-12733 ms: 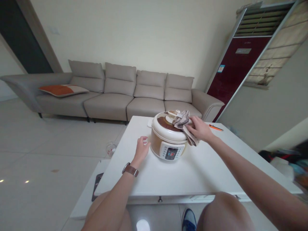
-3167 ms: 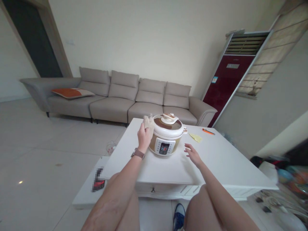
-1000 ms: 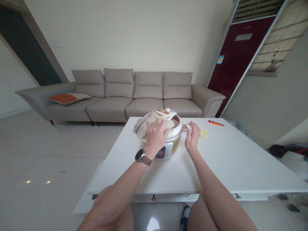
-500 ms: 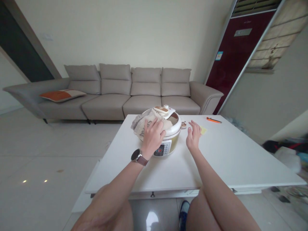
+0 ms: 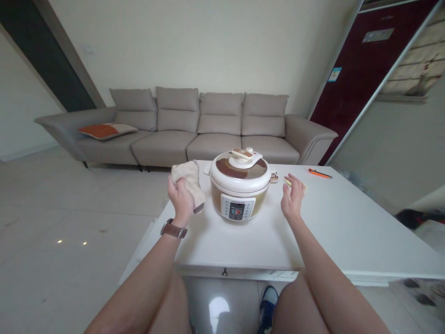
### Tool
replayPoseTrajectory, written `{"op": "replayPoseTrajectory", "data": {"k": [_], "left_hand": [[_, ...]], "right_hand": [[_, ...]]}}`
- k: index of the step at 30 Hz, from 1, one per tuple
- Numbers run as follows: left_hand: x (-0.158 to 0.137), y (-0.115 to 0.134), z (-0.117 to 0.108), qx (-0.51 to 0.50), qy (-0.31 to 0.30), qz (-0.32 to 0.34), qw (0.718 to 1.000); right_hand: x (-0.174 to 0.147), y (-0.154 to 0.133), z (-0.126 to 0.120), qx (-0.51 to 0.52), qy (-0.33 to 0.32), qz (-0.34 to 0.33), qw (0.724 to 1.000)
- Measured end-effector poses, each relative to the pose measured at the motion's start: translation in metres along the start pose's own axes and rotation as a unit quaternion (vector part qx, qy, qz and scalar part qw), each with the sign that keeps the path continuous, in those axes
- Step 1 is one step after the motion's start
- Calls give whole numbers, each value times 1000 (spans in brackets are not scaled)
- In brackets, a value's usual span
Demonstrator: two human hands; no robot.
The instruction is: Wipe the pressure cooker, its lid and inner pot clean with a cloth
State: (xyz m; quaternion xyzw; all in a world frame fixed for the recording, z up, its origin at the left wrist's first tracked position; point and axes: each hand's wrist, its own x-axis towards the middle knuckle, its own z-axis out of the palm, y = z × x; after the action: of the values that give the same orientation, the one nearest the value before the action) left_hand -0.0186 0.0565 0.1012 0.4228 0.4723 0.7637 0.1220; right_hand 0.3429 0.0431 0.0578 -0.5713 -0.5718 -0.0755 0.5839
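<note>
Cloth [image 5: 191, 178] clutched in left hand [image 5: 181, 200], cooker [image 5: 239, 186] standing between both hands, right hand [image 5: 292, 198] loosely spread

In front of the cooker [image 5: 239, 185], the desk [image 5: 236, 246] leaves a wide lane — a hand could cross there. To the cooker's left, the left hand [image 5: 181, 197] and cloth [image 5: 191, 181] crowd the way, leaving a slim gap. To its right, the side grip [image 5: 274, 177] juts toward the right hand [image 5: 294, 197]; farther right lies the cutter [image 5: 320, 173]. Atop the cooker, the lid handle [image 5: 245, 155] sticks up — an obstacle to low passes.
</note>
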Motion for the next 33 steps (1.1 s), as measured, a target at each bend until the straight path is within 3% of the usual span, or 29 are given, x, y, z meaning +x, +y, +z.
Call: {"op": "replayPoseTrajectory", "data": {"k": [5,8,11,15,21,27,30,33], "left_hand": [[-51,-16,-15,18,1,-82,996],[-82,-25,-8,18,-47,-127,991],[-112,-30,6,17,-117,-127,985],[-143,-35,16,3,-175,-65,982],[-163,-39,7,18,-212,-4,977],[-184,-49,10,148,-273,115,944],[-191,-49,13,181,-272,149,934],[-196,-41,13,213,-312,189,906]], "right_hand": [[-5,-6,-2,6,-10,-6,1000],[-12,-15,-1,10,-22,-14,1000],[-17,-24,-3,19,-33,-31,999],[-21,-32,-10,23,-29,-41,998],[-32,-43,-19,24,-35,-8,999],[-39,-61,-27,30,-41,-8,999],[-40,-58,-31,34,-26,19,999],[-42,-53,-34,33,-25,47,998]]}}
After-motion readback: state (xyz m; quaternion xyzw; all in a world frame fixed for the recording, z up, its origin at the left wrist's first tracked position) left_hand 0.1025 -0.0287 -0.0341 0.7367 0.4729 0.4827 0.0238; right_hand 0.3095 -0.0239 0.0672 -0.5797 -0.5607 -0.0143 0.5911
